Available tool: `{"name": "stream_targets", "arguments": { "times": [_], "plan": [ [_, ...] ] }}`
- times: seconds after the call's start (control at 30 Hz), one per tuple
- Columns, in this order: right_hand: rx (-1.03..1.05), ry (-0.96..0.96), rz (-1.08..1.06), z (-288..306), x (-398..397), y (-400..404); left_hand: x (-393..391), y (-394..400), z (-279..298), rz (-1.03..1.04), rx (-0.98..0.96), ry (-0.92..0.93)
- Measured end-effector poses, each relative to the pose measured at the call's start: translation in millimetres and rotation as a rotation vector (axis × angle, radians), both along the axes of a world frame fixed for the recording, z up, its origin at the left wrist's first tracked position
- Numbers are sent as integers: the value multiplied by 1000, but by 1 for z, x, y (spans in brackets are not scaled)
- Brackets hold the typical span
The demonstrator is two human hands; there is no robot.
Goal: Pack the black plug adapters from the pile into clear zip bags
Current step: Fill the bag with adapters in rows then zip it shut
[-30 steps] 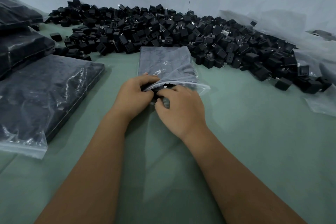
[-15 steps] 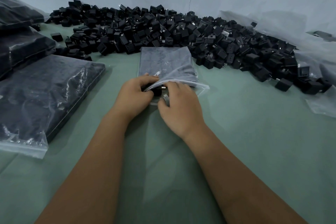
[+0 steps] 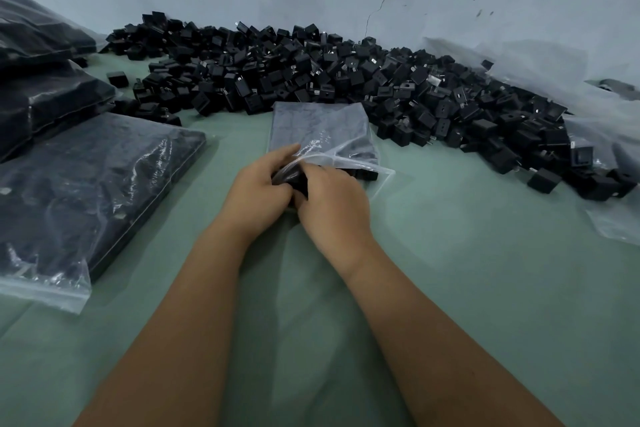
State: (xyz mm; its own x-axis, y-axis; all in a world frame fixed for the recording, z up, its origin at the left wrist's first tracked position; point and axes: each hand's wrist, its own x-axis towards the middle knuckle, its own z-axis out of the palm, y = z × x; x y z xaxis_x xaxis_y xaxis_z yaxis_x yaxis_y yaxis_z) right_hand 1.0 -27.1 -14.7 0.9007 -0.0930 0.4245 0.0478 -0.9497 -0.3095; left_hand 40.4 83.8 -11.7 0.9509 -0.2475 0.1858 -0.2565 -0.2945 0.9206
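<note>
Clear, slippery zip bag (image 3: 320,135), nearly full of black adapters, lying flat before the pile (image 3: 346,80); left hand (image 3: 256,196) pinches its limp mouth, right hand (image 3: 334,199) grips an adapter (image 3: 299,180) there; likely light, rigid, best gripped by its sides.

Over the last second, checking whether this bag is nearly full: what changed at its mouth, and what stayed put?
The right hand slid forward to the bag's mouth, pushing the black adapter it holds farther in. The left hand kept gripping the open edge of the zip bag, which did not shift. The pile and the filled bags on the left stayed as they were.
</note>
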Motion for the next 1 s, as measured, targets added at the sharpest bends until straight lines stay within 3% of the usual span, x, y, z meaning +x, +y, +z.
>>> {"name": "stream_targets", "arguments": {
  "times": [0.23, 0.53, 1.0],
  "plan": [
    [-2, -52, -100, -1, 3, 1, 2, -1, -4, -9, -127, 41],
    [58, -7, 13, 0, 1, -2, 6, -1, -8, 29, 114, -101],
    [-28, -20, -11, -2, -4, -2, 2, 0, -6, -17, 41, -87]
  ]
}}
